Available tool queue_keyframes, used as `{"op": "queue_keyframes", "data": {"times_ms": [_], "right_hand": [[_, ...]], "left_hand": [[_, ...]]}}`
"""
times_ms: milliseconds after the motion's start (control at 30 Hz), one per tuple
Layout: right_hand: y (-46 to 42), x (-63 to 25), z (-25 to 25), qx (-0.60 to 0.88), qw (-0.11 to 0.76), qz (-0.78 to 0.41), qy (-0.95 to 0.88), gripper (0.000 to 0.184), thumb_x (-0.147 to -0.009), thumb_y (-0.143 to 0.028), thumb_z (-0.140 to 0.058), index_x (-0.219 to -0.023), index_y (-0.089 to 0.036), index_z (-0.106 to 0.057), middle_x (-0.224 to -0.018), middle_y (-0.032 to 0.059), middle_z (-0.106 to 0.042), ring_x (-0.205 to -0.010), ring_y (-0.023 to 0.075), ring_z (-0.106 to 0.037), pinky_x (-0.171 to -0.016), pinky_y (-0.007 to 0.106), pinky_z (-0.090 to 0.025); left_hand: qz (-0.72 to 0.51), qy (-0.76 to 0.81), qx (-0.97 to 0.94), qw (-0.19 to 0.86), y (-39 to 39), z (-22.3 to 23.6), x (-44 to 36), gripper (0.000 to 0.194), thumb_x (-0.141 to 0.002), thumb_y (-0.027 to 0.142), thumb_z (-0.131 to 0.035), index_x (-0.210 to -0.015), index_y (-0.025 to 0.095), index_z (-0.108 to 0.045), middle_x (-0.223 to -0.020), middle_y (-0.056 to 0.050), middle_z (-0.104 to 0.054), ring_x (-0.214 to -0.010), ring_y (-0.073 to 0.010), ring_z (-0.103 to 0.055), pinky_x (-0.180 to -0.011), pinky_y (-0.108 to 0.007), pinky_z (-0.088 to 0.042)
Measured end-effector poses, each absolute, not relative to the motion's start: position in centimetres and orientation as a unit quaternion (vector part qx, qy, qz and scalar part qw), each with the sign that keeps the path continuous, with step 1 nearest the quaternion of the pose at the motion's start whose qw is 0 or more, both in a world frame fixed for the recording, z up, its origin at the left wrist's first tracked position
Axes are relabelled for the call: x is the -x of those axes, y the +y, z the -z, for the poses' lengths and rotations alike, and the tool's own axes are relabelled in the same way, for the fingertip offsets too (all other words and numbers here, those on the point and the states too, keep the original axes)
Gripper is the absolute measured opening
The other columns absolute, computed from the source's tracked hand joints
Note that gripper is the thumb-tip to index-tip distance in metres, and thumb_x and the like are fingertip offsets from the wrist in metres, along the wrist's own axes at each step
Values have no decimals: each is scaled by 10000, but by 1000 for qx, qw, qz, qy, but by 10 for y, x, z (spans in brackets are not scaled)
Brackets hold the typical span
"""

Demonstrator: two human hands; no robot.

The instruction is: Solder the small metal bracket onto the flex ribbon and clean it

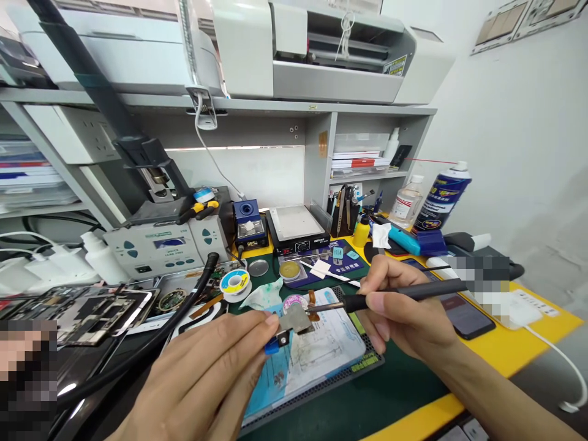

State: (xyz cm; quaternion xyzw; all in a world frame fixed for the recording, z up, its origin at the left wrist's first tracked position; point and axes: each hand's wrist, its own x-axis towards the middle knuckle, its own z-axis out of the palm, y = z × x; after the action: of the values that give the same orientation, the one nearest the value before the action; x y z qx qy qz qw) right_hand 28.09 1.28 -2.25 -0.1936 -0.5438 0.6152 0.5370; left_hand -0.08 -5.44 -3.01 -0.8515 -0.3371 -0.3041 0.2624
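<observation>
My left hand (206,373) is closed in a pinch on a small metal phone part (294,320) with a blue end, held above a work mat (321,361). My right hand (404,315) grips a black soldering iron (404,294) like a pen. Its tip touches the orange flex at the part's right side. A phone back cover (303,355) lies flat on the mat beneath the part.
A solder spool (234,283), a brass tin (290,270) and a soldering station (250,228) stand behind. A hot plate (296,228), a spray can (443,197) and a dark phone (459,309) sit right. Opened phones (87,309) and a black hose (184,306) lie left.
</observation>
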Motion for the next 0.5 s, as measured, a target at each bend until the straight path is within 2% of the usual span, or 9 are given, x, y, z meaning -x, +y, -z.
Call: {"op": "queue_keyframes", "data": {"times_ms": [167,333,500], "right_hand": [[14,-281,24,197,527,-618,-550,119,-805,-204,-758,-768,-160,-653,-432,-45,-583,-322,104,-537,-357,189,-447],[16,-281,23,196,523,-624,-546,132,-795,-209,-761,-759,-162,-643,-426,-52,-565,-313,97,-516,-349,186,-434],[14,-283,26,208,519,-621,-550,144,-798,-239,-749,-760,-167,-631,-417,-56,-549,-305,102,-511,-344,191,-421]], "left_hand": [[336,-329,842,265,-53,33,2,392,-927,95,-580,-1311,159,-627,-1255,-42,-729,-1095,-169,-691,-1098,-283,-468],[294,-333,854,272,-53,34,5,399,-928,139,-587,-1321,190,-627,-1265,-27,-729,-1099,-188,-707,-1051,-278,-521],[308,-329,847,282,-54,35,6,377,-926,155,-596,-1296,208,-643,-1228,-26,-746,-1083,-199,-721,-1012,-279,-554]]}}
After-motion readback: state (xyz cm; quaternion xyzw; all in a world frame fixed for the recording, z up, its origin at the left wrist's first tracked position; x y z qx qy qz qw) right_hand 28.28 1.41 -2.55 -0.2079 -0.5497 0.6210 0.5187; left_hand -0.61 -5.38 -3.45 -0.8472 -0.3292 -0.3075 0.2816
